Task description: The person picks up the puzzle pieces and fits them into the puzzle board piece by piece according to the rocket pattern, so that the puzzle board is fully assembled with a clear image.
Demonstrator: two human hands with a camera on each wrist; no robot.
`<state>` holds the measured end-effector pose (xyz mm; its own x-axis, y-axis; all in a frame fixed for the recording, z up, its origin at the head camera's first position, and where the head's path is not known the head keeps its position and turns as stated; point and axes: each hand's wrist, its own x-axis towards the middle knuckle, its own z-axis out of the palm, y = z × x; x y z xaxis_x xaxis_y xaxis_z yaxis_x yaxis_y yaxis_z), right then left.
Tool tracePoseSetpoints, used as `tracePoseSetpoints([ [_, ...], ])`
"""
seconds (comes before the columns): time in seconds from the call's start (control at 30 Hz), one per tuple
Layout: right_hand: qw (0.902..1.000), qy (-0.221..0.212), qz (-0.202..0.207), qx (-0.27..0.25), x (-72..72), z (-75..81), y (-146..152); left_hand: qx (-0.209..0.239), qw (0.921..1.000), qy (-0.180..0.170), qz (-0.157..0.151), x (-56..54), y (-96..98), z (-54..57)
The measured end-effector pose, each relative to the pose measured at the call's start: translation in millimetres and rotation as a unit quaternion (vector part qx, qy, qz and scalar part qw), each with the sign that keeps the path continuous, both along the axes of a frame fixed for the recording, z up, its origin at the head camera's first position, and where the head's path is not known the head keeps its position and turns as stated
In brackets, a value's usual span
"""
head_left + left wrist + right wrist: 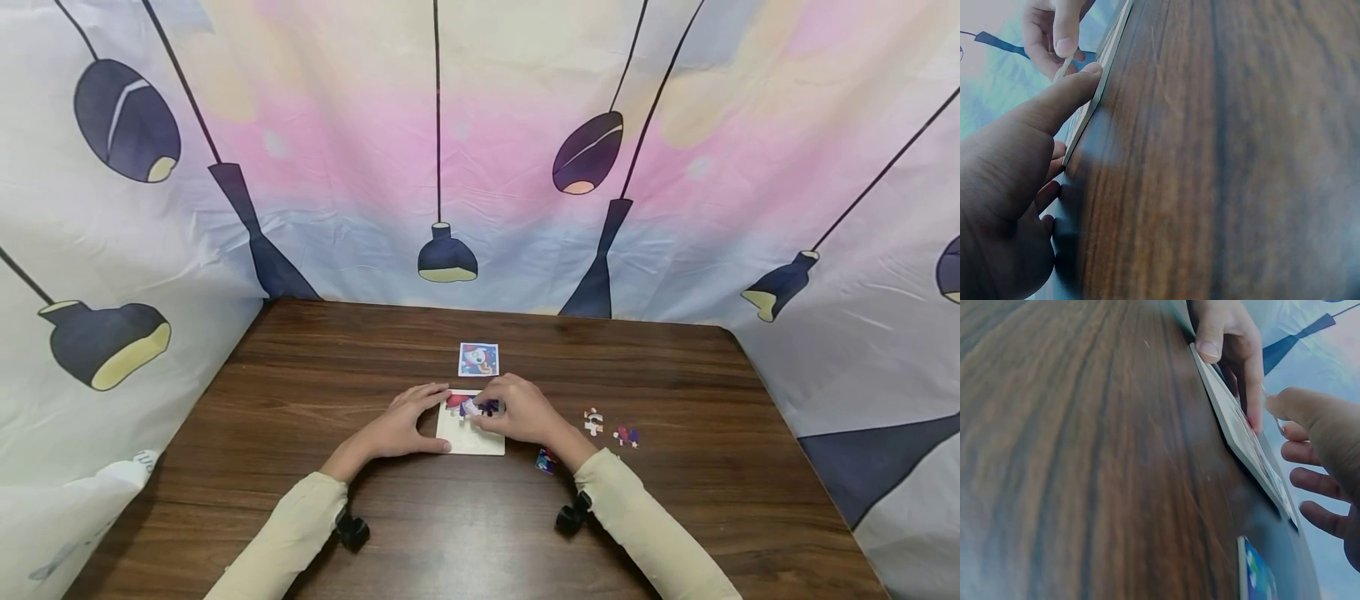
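Note:
A pale, square jigsaw board (472, 443) lies on the table, with several colourful pieces set along its far part. My left hand (405, 422) rests at the board's left side, thumb on the near corner and fingers reaching to the far corner. Over the board, my right hand (525, 410) pinches a puzzle piece (471, 408) between thumb and fingers. In the left wrist view this puzzle piece (1064, 67) appears edge-on and tilted; its picture is hidden there. Fingers of the right hand cover part of the board's far right.
A printed picture card (478, 359) lies beyond the board. Loose pieces are to the right: a white-and-orange piece (593, 422), a red-and-purple piece (627, 437) and a blue-and-red piece (546, 461) near the right wrist. A patterned curtain (360, 167) borders the wooden table (300, 367).

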<state>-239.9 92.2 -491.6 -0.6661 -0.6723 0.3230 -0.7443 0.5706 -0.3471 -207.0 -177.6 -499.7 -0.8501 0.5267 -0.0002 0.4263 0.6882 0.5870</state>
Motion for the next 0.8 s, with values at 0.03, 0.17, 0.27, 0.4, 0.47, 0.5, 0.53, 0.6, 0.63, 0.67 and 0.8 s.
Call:
tracePoseSetpoints([
  [0.03, 1.0000, 0.001, 0.001, 0.002, 0.6, 0.0, -2.0, 0.002, 1.0000, -0.001, 0.000, 0.2, -0.1, 0.1],
  [0.17, 1.0000, 0.008, 0.004, 0.004, 3.2, 0.6, -8.6, 0.006, 1.0000, -0.002, -0.001, 0.8, -0.4, 0.4],
  [0.27, 0.9998, 0.015, 0.010, 0.009, 4.0, 0.3, -12.8, 0.007, 1.0000, -0.004, 0.000, 0.8, -0.3, 0.3],
  [0.4, 0.9993, 0.032, 0.016, 0.015, 3.7, -1.6, -17.6, 0.007, 1.0000, -0.003, -0.001, 0.6, -0.4, 0.1],
  [0.47, 0.9989, 0.040, 0.017, 0.017, 3.7, -2.7, -19.6, 0.008, 1.0000, -0.004, -0.001, 0.6, -0.5, 0.1],
  [0.5, 0.9987, 0.044, 0.018, 0.016, 3.7, -3.2, -20.5, 0.008, 1.0000, -0.004, -0.002, 0.7, -0.6, 0.2],
  [0.53, 0.9985, 0.048, 0.018, 0.018, 3.6, -4.0, -21.4, 0.008, 1.0000, -0.004, -0.002, 0.8, -0.7, 0.2],
  [0.6, 0.9981, 0.055, 0.018, 0.020, 3.3, -5.8, -22.7, 0.007, 1.0000, -0.005, -0.001, 1.1, -0.7, 0.5],
  [0.63, 0.9981, 0.056, 0.017, 0.022, 3.2, -6.6, -23.3, 0.007, 1.0000, -0.006, 0.000, 1.2, -0.7, 0.6],
  [0.67, 0.9980, 0.056, 0.016, 0.023, 3.0, -7.5, -23.7, 0.007, 1.0000, -0.003, -0.001, 1.3, -0.5, 0.8],
  [0.8, 0.9981, 0.051, 0.008, 0.034, 2.3, -10.1, -25.1, 0.006, 1.0000, -0.003, 0.000, 1.3, -0.4, 1.1],
])
